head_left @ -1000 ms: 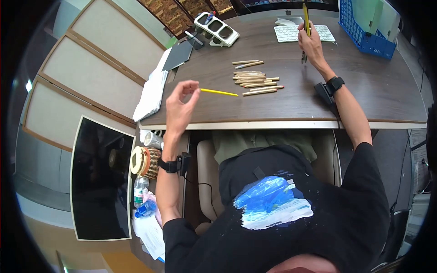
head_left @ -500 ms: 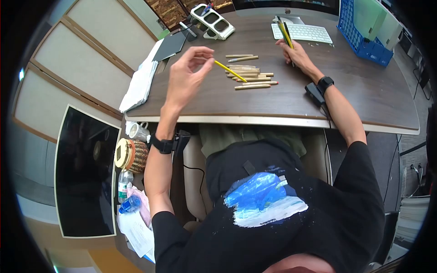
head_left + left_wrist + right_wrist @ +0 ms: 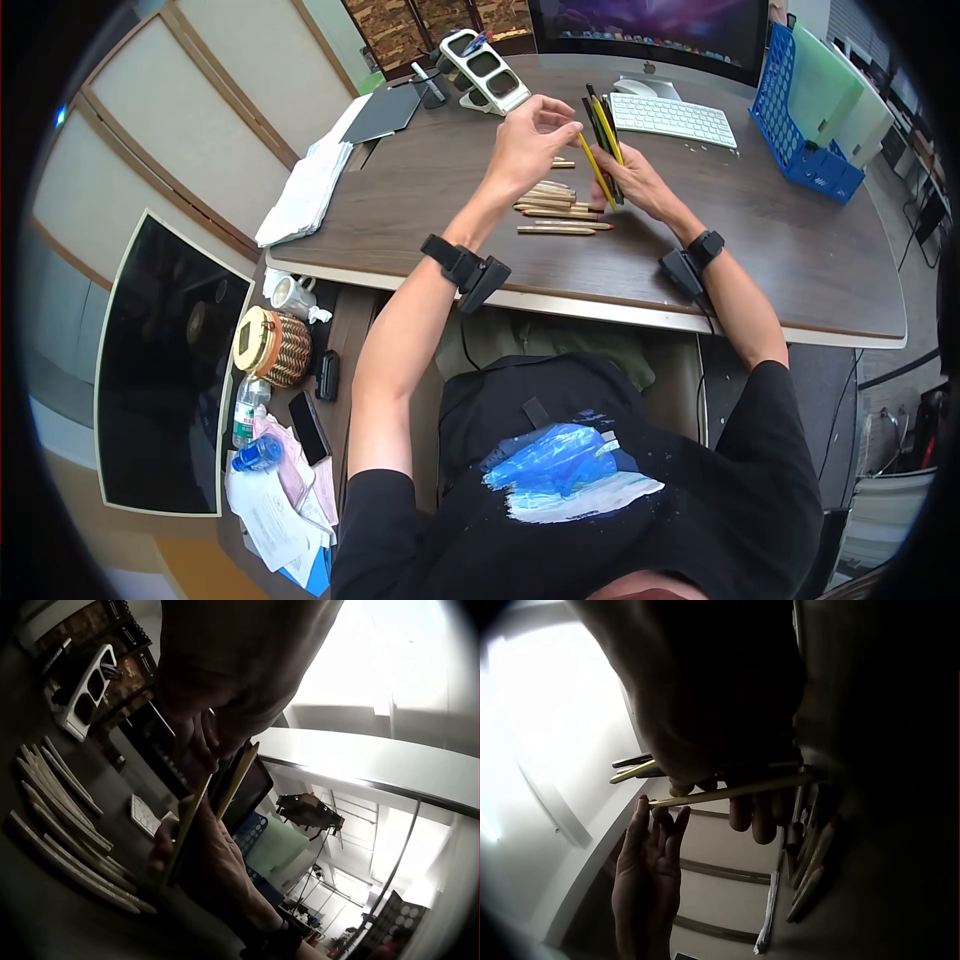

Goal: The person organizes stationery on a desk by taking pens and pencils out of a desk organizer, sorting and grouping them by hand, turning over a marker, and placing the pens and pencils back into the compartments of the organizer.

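Between its thumb and fingertips, my left hand [image 3: 530,150] pinches the upper end of a yellow pencil [image 3: 594,168], which slants down to the right hand. My right hand [image 3: 642,188] grips a small bundle of black and yellow pencils [image 3: 604,122] standing roughly upright. In the right wrist view the yellow pencil [image 3: 720,795] runs alongside the right fingers [image 3: 763,821], its end at the left fingertips [image 3: 643,802]. Below the hands, several natural-wood pencils [image 3: 555,230] lie on the desk; the left hand and forearm partly cover that group in the head view.
A white keyboard [image 3: 672,118] and mouse lie before the computer screen [image 3: 650,35]. The blue file basket [image 3: 815,165] stands at the right. A white pen holder [image 3: 500,85], dark folder [image 3: 388,112] and stacked papers [image 3: 305,195] occupy the left side.
My left hand has moved rightward with the yellow pencil, up to the right hand. The right hand, holding its bundle, has come left and nearer from the keyboard.
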Tool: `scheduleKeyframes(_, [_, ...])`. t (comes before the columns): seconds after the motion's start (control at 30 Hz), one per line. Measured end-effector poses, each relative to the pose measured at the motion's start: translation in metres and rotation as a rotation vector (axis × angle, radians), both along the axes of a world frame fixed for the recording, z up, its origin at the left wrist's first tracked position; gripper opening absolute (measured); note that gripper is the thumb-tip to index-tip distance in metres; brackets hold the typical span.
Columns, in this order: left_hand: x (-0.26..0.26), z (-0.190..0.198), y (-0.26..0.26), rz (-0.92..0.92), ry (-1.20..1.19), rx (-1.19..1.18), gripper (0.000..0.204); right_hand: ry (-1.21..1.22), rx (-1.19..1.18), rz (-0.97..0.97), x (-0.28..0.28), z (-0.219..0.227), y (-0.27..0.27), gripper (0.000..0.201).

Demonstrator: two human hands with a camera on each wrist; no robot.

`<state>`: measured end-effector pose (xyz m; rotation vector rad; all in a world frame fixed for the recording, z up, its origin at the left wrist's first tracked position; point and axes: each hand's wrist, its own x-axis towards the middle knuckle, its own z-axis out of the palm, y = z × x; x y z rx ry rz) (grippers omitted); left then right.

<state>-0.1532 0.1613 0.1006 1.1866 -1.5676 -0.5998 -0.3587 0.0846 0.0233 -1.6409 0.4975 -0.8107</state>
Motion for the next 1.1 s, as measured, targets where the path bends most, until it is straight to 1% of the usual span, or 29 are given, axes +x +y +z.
scheduleKeyframes(0.07, [0.0,-0.004,0.001,0.001,0.03,-0.002,0.03,0.103,0.025,-0.047,-0.003,0.004,0.001,0.045])
scheduleKeyframes(0.13, [0.003,-0.004,-0.002,0.0,0.054,-0.02,0.032,0.067,0.011,-0.068,-0.004,0.006,0.006,0.043])
scheduleKeyframes(0.2, [0.011,-0.013,-0.003,-0.024,0.058,-0.052,0.032,0.115,0.061,0.04,-0.004,0.007,0.005,0.04])
scheduleKeyframes(0.23, [0.015,-0.012,-0.001,-0.08,0.118,0.024,0.044,0.18,0.04,0.013,-0.001,0.009,0.01,0.035])
scheduleKeyframes(0.27, [0.016,-0.012,0.0,-0.073,0.121,0.012,0.044,0.172,0.027,0.005,0.0,0.012,0.017,0.035])
scheduleKeyframes(0.33, [0.01,-0.019,0.0,0.083,0.18,-0.015,0.064,0.24,-0.007,0.018,-0.001,0.011,0.017,0.04])
scheduleKeyframes(0.37, [0.009,-0.022,0.001,0.038,0.278,0.013,0.078,0.246,-0.008,0.022,-0.001,0.009,0.017,0.04])
scheduleKeyframes(0.4, [0.004,-0.024,0.0,0.041,0.283,0.009,0.078,0.234,0.016,0.05,-0.002,0.009,0.017,0.037])
scheduleKeyframes(0.47, [-0.013,-0.026,0.0,-0.142,0.659,0.063,0.081,0.178,0.073,0.105,-0.002,0.016,0.021,0.035])
scheduleKeyframes(0.5, [-0.017,-0.026,0.001,-0.212,0.686,0.156,0.084,0.183,0.072,0.114,0.0,0.014,0.022,0.035])
scheduleKeyframes(0.53, [-0.028,-0.025,0.007,-0.263,0.707,0.174,0.07,0.188,0.07,0.121,0.001,0.012,0.022,0.035])
scheduleKeyframes(0.6, [-0.043,-0.036,0.0,-0.293,0.542,0.168,0.05,0.199,0.058,0.167,0.001,0.016,0.03,0.028])
scheduleKeyframes(0.67, [-0.051,-0.036,-0.002,-0.208,0.46,0.218,0.04,0.16,0.09,0.151,0.001,0.014,0.037,0.025])
scheduleKeyframes(0.7, [-0.053,-0.038,-0.002,-0.171,0.448,0.165,0.045,0.148,0.039,0.222,0.0,0.008,0.028,0.024])
scheduleKeyframes(0.73, [-0.054,-0.036,0.002,-0.179,0.447,0.166,0.045,0.147,0.038,0.214,0.0,0.006,0.024,0.024])
scheduleKeyframes(0.8, [-0.052,-0.029,0.009,-0.079,0.553,0.192,0.049,0.037,0.22,0.319,0.0,0.003,0.018,0.028])
scheduleKeyframes(0.83, [-0.049,-0.028,0.008,-0.051,0.569,0.132,0.053,-0.047,0.171,0.378,0.0,0.003,0.019,0.045])
scheduleKeyframes(0.87, [-0.044,-0.025,0.007,-0.016,0.578,0.16,0.048,-0.056,0.168,0.375,-0.001,0.002,0.018,0.045])
scheduleKeyframes(0.93, [-0.044,-0.017,0.003,0.04,0.664,-0.04,0.044,-0.154,0.465,0.445,-0.001,0.0,0.016,0.07])
scheduleKeyframes(0.97, [-0.044,-0.012,0.001,0.036,0.658,-0.044,0.044,-0.139,0.511,0.414,0.001,0.001,0.014,0.083])
scheduleKeyframes(1.0, [-0.046,-0.006,-0.002,0.02,0.599,-0.082,0.041,-0.141,0.502,0.413,0.003,0.001,0.013,0.083])
scheduleKeyframes(1.03, [-0.048,0.0,-0.006,0.005,0.541,-0.121,0.039,-0.213,0.589,0.414,0.007,0.001,0.015,0.082])
scheduleKeyframes(1.07, [-0.052,0.003,-0.01,0.001,0.54,-0.122,0.039,-0.286,0.681,0.414,0.009,0.001,0.017,0.08])
scheduleKeyframes(1.1, [-0.058,0.003,-0.012,-0.027,0.562,-0.123,0.038,-0.28,0.764,0.351,0.009,0.0,0.017,0.074])
